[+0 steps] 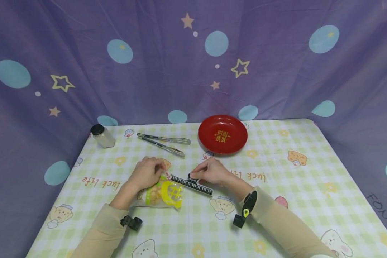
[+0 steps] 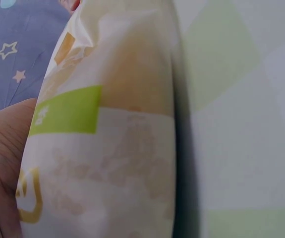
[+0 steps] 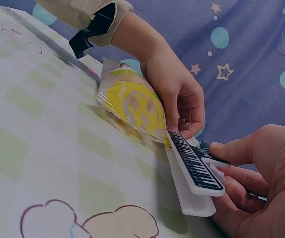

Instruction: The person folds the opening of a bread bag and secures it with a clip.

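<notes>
- we've got the bag (image 1: 162, 195) pinched by its end in our left hand (image 1: 147, 172)
- our right hand (image 1: 213, 172) grips the clip (image 1: 193, 185) by its handle, right at that end
- tongs (image 1: 180, 141) and plate (image 1: 209, 140) farther back on the tabletop (image 1: 180, 233)

left sleeve (image 1: 98, 229) plain beige, cuff loose and wide, blocky black camera mount (image 1: 135, 224) at the wrist, right sleeve (image 1: 283, 222) matching beige, rounded black band (image 1: 251, 201) at its cuff, boxy black camera (image 1: 239, 220), small yellow marking (image 1: 246, 213)
</notes>
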The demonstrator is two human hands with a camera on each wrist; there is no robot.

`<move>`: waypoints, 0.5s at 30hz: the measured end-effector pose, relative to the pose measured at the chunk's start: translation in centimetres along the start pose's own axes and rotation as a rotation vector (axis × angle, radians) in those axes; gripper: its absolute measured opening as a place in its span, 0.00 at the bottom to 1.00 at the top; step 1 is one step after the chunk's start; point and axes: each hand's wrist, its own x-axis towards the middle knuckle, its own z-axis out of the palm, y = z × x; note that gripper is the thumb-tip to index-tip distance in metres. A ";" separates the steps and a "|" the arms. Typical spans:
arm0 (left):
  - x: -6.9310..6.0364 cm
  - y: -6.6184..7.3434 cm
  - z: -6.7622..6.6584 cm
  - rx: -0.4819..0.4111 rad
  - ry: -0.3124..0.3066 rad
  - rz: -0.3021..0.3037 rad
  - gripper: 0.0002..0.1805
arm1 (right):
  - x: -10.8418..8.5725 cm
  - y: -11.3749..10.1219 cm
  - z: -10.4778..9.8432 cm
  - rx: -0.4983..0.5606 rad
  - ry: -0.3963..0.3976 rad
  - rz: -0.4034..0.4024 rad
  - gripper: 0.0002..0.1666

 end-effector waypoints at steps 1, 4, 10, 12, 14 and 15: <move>0.0 0.0 0.0 0.001 0.001 0.000 0.11 | 0.0 0.0 0.0 -0.007 0.004 0.006 0.09; 0.0 0.0 0.1 0.005 0.002 0.002 0.10 | -0.2 0.0 0.1 -0.024 0.012 0.023 0.09; 0.0 -0.1 0.1 0.003 0.003 0.003 0.11 | -0.5 -0.2 0.2 -0.098 0.019 -0.002 0.10; 0.0 -0.1 0.1 -0.001 0.006 0.008 0.11 | -0.6 -0.3 0.2 -0.129 0.021 -0.023 0.10; -0.1 -0.2 0.1 -0.002 0.014 0.013 0.10 | -0.8 -0.4 0.3 -0.155 0.020 -0.043 0.09; -0.1 -0.2 0.1 -0.003 0.019 0.016 0.10 | -0.9 -0.4 0.3 -0.169 0.018 -0.054 0.09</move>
